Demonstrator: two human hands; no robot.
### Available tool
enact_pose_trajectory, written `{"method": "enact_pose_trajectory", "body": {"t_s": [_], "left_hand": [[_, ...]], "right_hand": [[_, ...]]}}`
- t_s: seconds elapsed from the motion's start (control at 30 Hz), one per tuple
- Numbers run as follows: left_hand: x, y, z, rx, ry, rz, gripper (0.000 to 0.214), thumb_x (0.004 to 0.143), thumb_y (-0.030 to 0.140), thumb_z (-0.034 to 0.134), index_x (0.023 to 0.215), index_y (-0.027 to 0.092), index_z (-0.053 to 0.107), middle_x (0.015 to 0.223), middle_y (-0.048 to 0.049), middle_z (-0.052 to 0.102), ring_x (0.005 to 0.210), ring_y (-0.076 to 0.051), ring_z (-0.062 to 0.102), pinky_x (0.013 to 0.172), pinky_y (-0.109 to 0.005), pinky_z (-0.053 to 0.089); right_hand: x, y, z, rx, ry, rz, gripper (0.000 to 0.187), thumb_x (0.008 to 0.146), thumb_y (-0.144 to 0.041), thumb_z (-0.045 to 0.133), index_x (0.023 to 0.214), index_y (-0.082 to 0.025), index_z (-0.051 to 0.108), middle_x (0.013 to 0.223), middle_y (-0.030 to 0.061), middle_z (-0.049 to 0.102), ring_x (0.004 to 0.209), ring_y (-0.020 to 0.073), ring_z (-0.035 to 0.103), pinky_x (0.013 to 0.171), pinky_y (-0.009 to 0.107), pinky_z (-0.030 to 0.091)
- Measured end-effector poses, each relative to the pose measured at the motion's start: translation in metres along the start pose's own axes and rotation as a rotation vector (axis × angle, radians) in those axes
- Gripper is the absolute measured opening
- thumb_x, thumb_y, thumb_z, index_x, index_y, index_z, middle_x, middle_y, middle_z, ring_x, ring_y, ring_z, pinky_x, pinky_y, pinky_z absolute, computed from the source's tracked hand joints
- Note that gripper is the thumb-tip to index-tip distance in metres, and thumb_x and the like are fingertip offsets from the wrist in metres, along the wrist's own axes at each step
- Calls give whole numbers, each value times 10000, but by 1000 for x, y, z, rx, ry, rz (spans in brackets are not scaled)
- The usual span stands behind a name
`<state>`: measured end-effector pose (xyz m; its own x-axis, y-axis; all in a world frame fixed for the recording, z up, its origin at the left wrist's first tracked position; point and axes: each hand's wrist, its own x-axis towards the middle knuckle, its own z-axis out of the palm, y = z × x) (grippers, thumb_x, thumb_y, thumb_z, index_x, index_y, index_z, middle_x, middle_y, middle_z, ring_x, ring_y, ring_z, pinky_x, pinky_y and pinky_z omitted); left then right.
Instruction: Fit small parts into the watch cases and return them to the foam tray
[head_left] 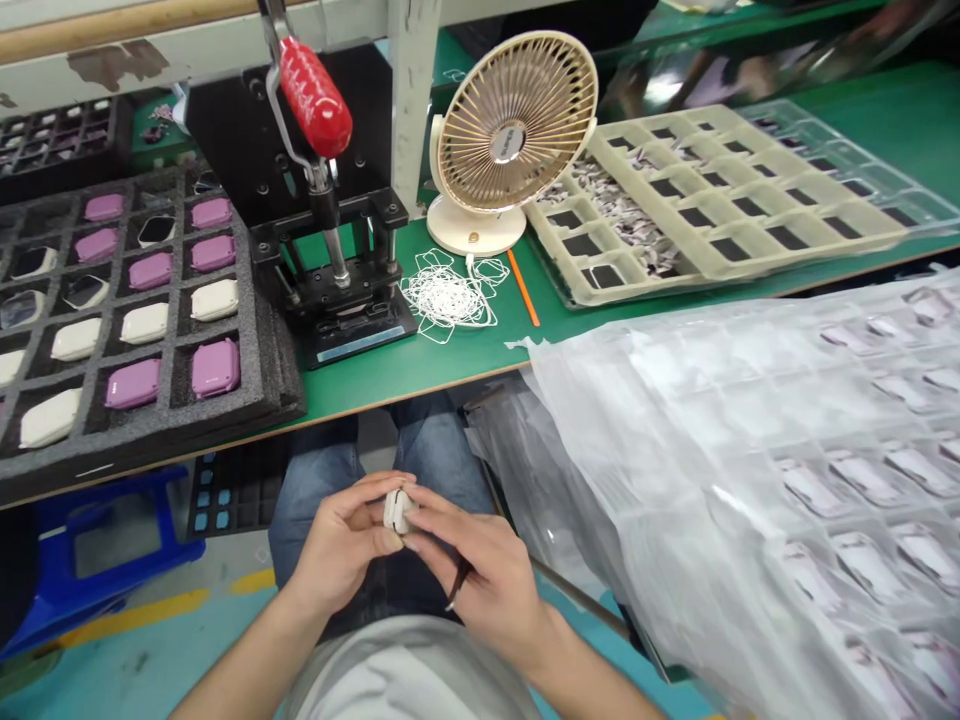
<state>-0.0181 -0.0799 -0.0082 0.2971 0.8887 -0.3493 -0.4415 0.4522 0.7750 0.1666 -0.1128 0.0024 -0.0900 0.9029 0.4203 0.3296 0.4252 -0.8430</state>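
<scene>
Both hands meet above the lap. Left hand (349, 535) and right hand (480, 560) pinch a small off-white, rounded-square case (396, 511) between their fingertips; a dark seam runs across it. Material looks like smooth plastic.

Right of the hands: wrinkled translucent plastic sheeting (637, 400) over compartments, its edge ragged. Open air lies ahead of the hands, up to the straight front edge of the green-topped bench (465, 350).

Ahead-left: dark grey porous foam tray (262, 335) with square pockets; black metal press (367, 340) with glossy red grip (315, 100).

Straight ahead: loosely tangled white cord (450, 297), slim orange stick (523, 287).

Farther, ahead-right: cream gridded plastic tray (660, 205); round beige ribbed fan (517, 125).
</scene>
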Motion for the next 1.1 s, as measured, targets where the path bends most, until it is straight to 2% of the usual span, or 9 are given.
{"method": "enact_pose_trajectory", "body": {"t_s": [0.33,0.4,0.57,0.63,0.7,0.8,0.9,1.0,1.1], "left_hand": [[3,1,1,-29,-13,21,473,571,230,1040,1015,256,877,1215,-118,781,1125,-311,737,958,-385,596],[3,1,2,-55,-12,12,457,581,236,1037,1009,262,877,1218,-112,779,1119,-330,746,973,-428,600],[-1,-1,9,-115,-4,7,414,677,270,993,1069,279,860,1292,-100,770,1163,-395,746,1090,-577,538],[-2,-2,13,-100,8,2,421,742,319,956,1143,266,838,1395,-116,724,1220,-404,719,1120,-568,514],[-3,-4,16,-61,63,10,433,803,365,911,1208,252,810,1408,-128,712,1237,-373,707,1108,-498,528],[-1,-7,17,-30,184,20,368,845,379,877,1181,246,809,1161,-100,801,1052,-271,762,972,-367,585],[3,-9,12,-72,202,47,309,813,363,906,1084,232,835,996,-79,825,902,-223,768,900,-337,593],[4,-7,8,-88,178,68,302,764,334,943,1034,237,849,969,-73,826,865,-202,757,842,-302,586],[3,-5,6,-74,149,66,272,746,340,953,979,234,860,927,-74,822,829,-200,748,803,-295,582]], "right_hand": [[1,2,-2,-45,-4,-68,420,966,-88,725,1339,-281,713,1367,78,740,1118,200,786,843,239,663],[-1,3,-1,-77,-20,-92,429,993,-103,689,1380,-287,694,1380,88,730,1111,205,789,818,257,667],[-9,11,8,-177,-19,-97,506,1027,-109,585,1491,-307,615,1437,115,683,1059,204,805,780,285,669],[-10,15,13,-195,0,-98,516,1018,-97,585,1488,-309,615,1438,118,685,1062,204,804,780,280,667],[-9,19,16,-188,20,-98,501,1011,-105,621,1465,-316,626,1413,107,710,1075,207,800,806,279,669],[-2,18,18,-164,57,-10,416,999,-204,701,1400,-292,632,1374,119,727,1117,229,781,875,319,670],[5,13,15,-197,51,133,297,981,-338,735,1248,-247,639,1184,125,744,988,224,770,766,316,641],[9,11,11,-234,-132,120,117,1018,-342,643,1014,-226,633,871,36,682,735,162,674,606,273,494],[9,13,12,-195,-231,31,196,1047,-269,534,860,-221,563,744,-2,595,627,136,563,572,286,375]]}}
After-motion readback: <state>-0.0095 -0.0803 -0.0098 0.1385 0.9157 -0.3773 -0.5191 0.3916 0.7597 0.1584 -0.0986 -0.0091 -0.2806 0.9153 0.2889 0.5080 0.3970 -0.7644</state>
